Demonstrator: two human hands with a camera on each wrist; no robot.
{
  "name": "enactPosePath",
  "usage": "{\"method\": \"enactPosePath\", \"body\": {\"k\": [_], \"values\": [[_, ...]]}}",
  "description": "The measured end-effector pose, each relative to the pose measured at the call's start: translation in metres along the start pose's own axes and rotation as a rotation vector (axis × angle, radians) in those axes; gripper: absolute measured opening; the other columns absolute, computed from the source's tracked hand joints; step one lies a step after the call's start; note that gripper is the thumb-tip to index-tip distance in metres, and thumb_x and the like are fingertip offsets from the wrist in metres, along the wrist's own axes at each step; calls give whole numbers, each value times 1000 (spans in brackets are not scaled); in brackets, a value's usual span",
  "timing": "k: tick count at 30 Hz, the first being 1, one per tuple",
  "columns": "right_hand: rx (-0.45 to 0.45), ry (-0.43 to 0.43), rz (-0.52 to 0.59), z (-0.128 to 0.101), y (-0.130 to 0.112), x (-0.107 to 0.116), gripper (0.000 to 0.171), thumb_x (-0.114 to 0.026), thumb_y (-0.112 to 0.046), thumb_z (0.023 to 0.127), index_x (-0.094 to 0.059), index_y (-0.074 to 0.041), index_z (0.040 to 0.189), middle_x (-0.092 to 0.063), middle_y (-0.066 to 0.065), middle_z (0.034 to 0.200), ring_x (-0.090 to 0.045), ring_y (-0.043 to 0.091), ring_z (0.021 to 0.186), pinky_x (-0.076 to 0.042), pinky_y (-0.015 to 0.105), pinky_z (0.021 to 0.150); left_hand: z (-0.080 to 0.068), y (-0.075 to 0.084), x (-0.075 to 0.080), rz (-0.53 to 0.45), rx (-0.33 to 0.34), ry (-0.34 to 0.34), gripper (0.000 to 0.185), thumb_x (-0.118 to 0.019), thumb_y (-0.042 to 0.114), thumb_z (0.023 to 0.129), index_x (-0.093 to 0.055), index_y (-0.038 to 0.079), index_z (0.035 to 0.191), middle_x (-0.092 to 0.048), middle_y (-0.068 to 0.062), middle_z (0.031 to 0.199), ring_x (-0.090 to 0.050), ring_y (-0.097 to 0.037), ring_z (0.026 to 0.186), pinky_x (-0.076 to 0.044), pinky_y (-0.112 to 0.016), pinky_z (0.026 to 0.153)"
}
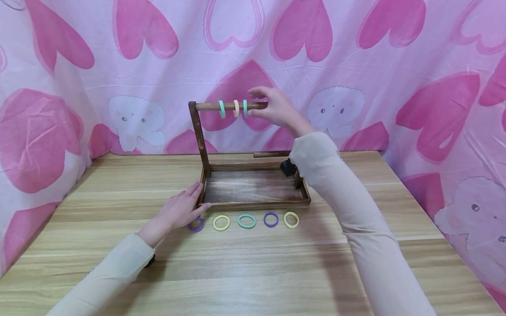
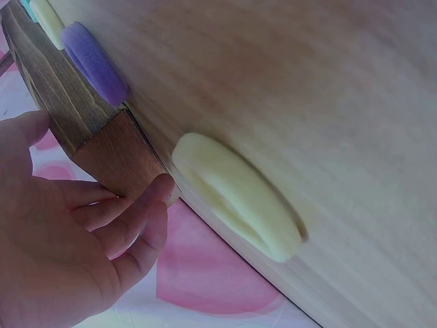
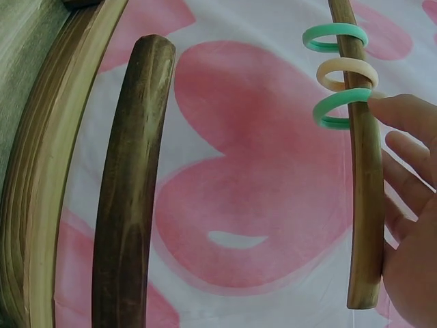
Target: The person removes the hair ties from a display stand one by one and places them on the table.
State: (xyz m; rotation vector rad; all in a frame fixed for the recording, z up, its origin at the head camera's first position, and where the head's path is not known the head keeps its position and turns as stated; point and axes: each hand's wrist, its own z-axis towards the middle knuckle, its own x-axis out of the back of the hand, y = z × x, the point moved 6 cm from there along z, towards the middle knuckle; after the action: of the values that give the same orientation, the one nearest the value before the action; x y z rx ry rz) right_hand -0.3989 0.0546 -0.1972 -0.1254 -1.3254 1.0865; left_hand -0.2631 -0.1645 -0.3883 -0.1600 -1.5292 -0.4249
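My right grip [image 1: 278, 107] has its fingers spread about the bar [image 1: 207, 106], thumb at a green ring [image 1: 245, 106]. That ring hangs on the bar beside a peach ring [image 1: 236, 103], with another green one beyond. My left grip [image 1: 179, 210], fingers uncurled, rests at the left end of the tray [image 1: 257, 205]; five rings [image 1: 247, 227] lie before it on the table [image 1: 245, 272].

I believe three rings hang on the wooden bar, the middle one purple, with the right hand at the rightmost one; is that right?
Not quite: the middle ring is peach, not purple, as the head view shows. Three rings hang on the wooden bar, with the right hand at the rightmost one.
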Motion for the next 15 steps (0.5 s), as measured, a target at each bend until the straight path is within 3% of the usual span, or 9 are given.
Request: {"method": "enactPosePath", "body": {"k": [6,15], "values": [[28,-17,-77,3,-4,-4,50,-68,-12,77,-50,-5,122,-56,6,112,-52,14,100,-38,24,85,0,1,1,2,1,3,72,-42,50,88,-31,-4,134,-29,-20,137,-43,-44,108,-38,-53,82],[12,-35,-201,5,-5,-8,50,-70,-18,76,-52,-9,122,-57,2,110,-51,13,99,-34,29,88,-1,0,0,4,1,9,71,-41,50,88,-32,-4,134,-30,-20,137,-43,-44,108,-39,-53,81]]}}
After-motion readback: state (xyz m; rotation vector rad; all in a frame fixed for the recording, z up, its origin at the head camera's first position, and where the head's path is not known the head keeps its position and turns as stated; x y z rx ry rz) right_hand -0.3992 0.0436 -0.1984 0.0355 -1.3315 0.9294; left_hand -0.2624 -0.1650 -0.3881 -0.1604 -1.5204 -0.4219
